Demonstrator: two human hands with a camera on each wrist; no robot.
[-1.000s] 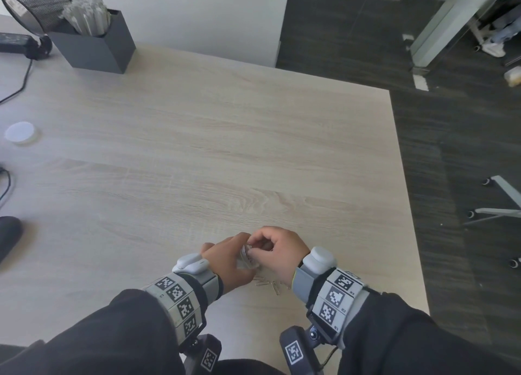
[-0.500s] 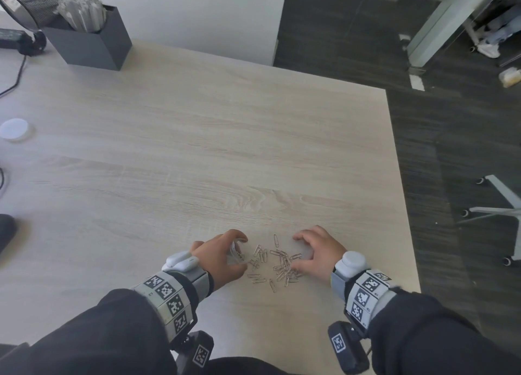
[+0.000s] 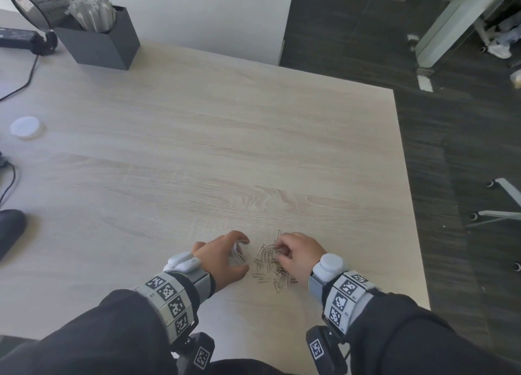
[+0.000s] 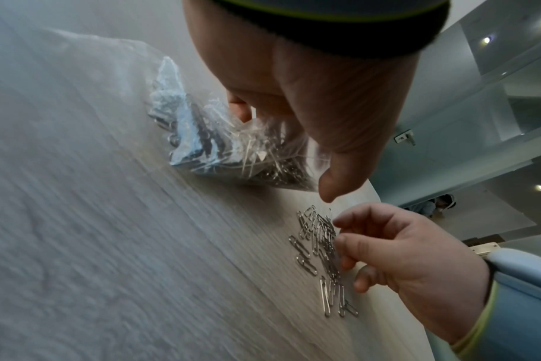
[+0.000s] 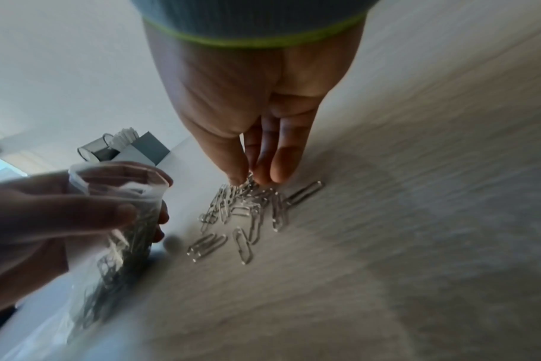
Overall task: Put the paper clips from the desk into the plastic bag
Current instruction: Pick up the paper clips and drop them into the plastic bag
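The paper clips [image 3: 272, 264] lie on the surface between the hands, under the right hand [image 3: 300, 255], which pinches some; the left hand [image 3: 222, 257], just beside, grips the plastic bag [image 5: 121, 219], mouth up.

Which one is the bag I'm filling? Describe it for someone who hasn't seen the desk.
On the wooden desk, near its front edge, the left hand grips a small clear plastic bag. Unlike the loose paper clips beside it, its clips sit bunched inside crinkled film.
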